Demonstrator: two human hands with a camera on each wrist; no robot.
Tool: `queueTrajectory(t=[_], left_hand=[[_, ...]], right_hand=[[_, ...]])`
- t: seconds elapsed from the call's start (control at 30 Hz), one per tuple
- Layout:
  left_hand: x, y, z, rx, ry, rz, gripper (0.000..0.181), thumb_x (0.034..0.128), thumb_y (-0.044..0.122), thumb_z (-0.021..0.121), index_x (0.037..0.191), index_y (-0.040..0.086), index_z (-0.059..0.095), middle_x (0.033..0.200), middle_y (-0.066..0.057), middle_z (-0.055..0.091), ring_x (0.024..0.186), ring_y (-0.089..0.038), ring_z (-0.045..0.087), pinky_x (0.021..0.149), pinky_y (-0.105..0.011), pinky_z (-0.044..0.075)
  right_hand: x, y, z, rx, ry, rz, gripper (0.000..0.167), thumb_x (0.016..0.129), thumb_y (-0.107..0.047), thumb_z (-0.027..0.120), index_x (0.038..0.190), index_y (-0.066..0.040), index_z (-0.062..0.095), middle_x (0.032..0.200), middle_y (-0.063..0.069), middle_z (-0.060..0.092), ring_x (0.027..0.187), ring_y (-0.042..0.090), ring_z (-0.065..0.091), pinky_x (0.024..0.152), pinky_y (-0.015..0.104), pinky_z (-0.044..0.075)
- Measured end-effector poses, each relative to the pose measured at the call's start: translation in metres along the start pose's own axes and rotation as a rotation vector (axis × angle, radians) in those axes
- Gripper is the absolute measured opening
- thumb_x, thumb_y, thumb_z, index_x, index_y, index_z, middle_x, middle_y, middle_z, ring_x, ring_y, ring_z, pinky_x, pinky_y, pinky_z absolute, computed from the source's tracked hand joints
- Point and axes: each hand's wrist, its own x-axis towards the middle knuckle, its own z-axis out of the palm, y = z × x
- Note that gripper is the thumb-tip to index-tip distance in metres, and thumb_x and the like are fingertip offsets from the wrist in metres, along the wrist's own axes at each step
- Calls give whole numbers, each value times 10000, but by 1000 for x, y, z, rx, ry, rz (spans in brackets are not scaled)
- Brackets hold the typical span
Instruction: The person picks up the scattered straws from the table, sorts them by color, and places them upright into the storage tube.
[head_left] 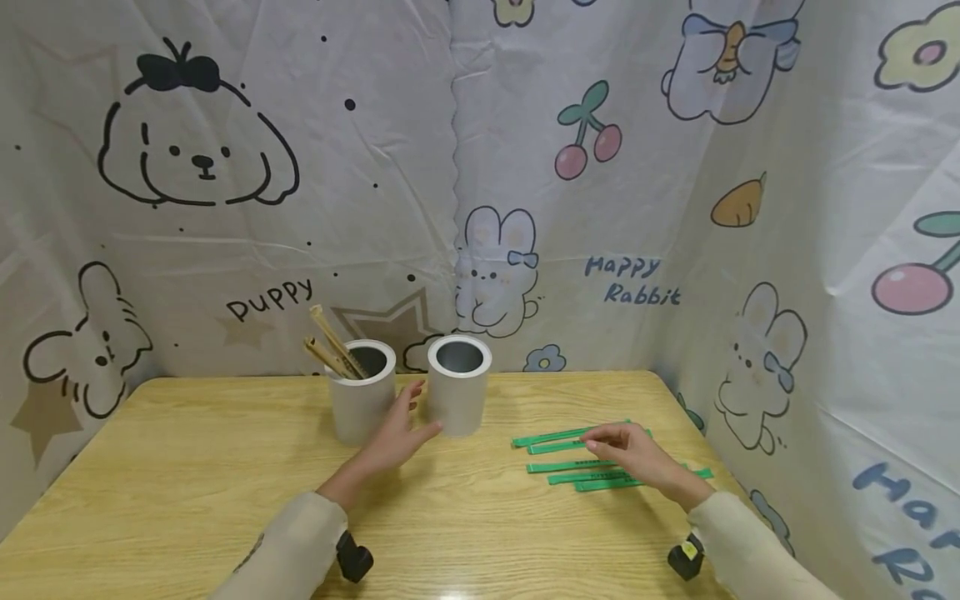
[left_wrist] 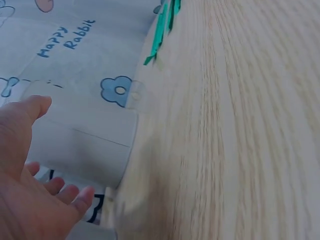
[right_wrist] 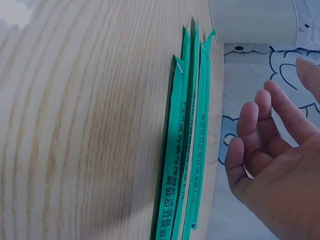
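Note:
Two white cylindrical cups stand at the table's back; the left cup [head_left: 363,412] holds several tan-wrapped sticks [head_left: 330,346], and the right cup [head_left: 457,400] shows none inside. My left hand [head_left: 393,433] is between the cups with fingers spread, holding nothing; in the left wrist view its thumb and fingers [left_wrist: 45,175] are around the near side of a cup [left_wrist: 85,140]. Several green-wrapped sticks [head_left: 570,467] lie in a loose row on the right. Above them hovers my right hand [head_left: 630,450], its fingers loosely bent; the right wrist view shows this hand [right_wrist: 280,150] empty beside the green sticks [right_wrist: 200,130].
The wooden table [head_left: 450,517] has its back edge against a patterned cloth [head_left: 360,208] that also hangs along both sides. Black wrist cameras sit below both sleeves.

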Motion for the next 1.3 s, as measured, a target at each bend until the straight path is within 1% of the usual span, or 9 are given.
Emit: queueTrajectory(t=[0.23, 0.3, 0.43, 0.53, 0.73, 0.83, 0.97, 1.13, 1.3], left_hand=[[17, -1, 13, -26, 62, -39, 964, 884, 191, 773, 1604, 96, 139, 1611, -305, 257, 1468, -524, 295, 1167, -677, 289], [20, 0, 16, -41, 74, -57, 996, 874, 211, 788, 1609, 113, 123, 1622, -289, 252, 1484, -507, 284, 1175, -674, 276], [28, 2, 22, -86, 83, -78, 1069, 855, 235, 813, 1622, 134, 75, 1634, -251, 241, 1505, -471, 269, 1200, -649, 254], [33, 3, 26, -118, 94, -75, 1141, 824, 230, 843, 1628, 145, 37, 1628, -236, 244, 1504, -459, 276, 1207, -635, 253], [44, -1, 30, -152, 128, -64, 1215, 794, 201, 873, 1628, 167, -10, 1670, -195, 177, 1539, -425, 215, 1234, -603, 217], [48, -3, 31, -144, 141, -50, 1223, 783, 183, 880, 1626, 145, -6, 1661, -218, 205, 1525, -424, 253, 1235, -598, 219], [51, -6, 32, -144, 154, -22, 1221, 770, 153, 887, 1622, 123, 13, 1618, -248, 285, 1475, -432, 333, 1225, -601, 238], [54, -11, 32, -165, 142, 13, 1156, 776, 124, 881, 1621, 123, 92, 1607, -211, 330, 1457, -419, 363, 1220, -592, 255], [57, -17, 32, -189, 117, 26, 1086, 789, 98, 867, 1608, 106, 154, 1567, -210, 386, 1437, -421, 389, 1211, -594, 274]], right_hand=[[0, 2, 0, 18, -25, 2, 444, 1046, -253, 563, 1348, 72, 577, 1368, 308, 581, 1118, 383, 642, 902, 437, 581], [0, 3, 1, 25, -33, 3, 447, 1044, -252, 568, 1348, 75, 576, 1368, 303, 585, 1119, 331, 654, 910, 414, 581], [0, 6, 1, 35, -53, -11, 438, 1039, -247, 579, 1337, 74, 587, 1357, 283, 603, 1080, 117, 664, 900, 312, 577], [-1, 11, 0, 45, -78, -40, 411, 1024, -215, 605, 1310, 80, 606, 1266, 279, 639, 974, 23, 643, 836, 270, 570], [-4, 23, 3, 33, -150, -105, 321, 969, -127, 674, 1200, 94, 666, 1128, 292, 677, 840, 19, 622, 723, 233, 538], [-4, 29, 5, 30, -172, -140, 266, 944, -76, 690, 1136, 108, 690, 1032, 293, 683, 785, 4, 582, 672, 200, 505], [-4, 35, 5, 32, -167, -141, 219, 915, -41, 713, 1080, 103, 716, 923, 181, 687, 736, -8, 520, 623, 169, 461], [-3, 40, 2, 8, -156, -126, 210, 889, -39, 741, 1050, 96, 730, 830, -7, 640, 684, -17, 471, 591, 153, 418], [-2, 42, -1, -13, -162, -104, 201, 882, -44, 750, 1043, 77, 741, 764, -51, 561, 648, -3, 421, 568, 160, 381]])
